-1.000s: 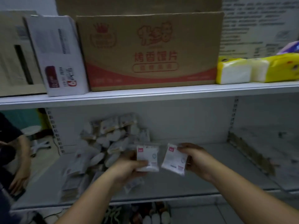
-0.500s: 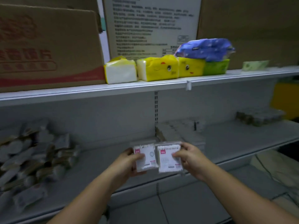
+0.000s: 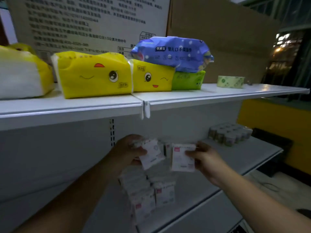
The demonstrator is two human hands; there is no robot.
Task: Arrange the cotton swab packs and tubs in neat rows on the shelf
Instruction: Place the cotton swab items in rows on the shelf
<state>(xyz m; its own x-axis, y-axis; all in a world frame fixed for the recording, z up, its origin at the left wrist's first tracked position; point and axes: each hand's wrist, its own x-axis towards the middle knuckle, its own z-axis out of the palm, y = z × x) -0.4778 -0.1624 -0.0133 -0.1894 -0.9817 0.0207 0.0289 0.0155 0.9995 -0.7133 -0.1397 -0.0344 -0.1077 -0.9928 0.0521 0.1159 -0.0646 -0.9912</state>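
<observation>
My left hand [image 3: 127, 151] grips a white cotton swab pack [image 3: 152, 156], tilted, above the lower shelf [image 3: 235, 165]. My right hand [image 3: 204, 159] pinches a second white swab pack [image 3: 181, 158] with a small red label, held upright just to the right of the first. Below both hands, several swab packs [image 3: 151, 194] stand in rows on the shelf. A cluster of round swab tubs [image 3: 229, 133] sits at the shelf's far right.
The upper shelf [image 3: 218, 94] carries yellow tissue packs [image 3: 94, 74], a green pack [image 3: 188, 80] with a blue wipes pack [image 3: 171, 53] on top, and a roll of tape [image 3: 230, 81]. Cardboard boxes [image 3: 218, 39] stand behind. A yellow surface [image 3: 276, 132] lies to the right.
The view has swung right along the shelf, away from the loose pile of packs. Both hands have carried their packs up and over the standing rows, and the packs have drawn slightly apart.
</observation>
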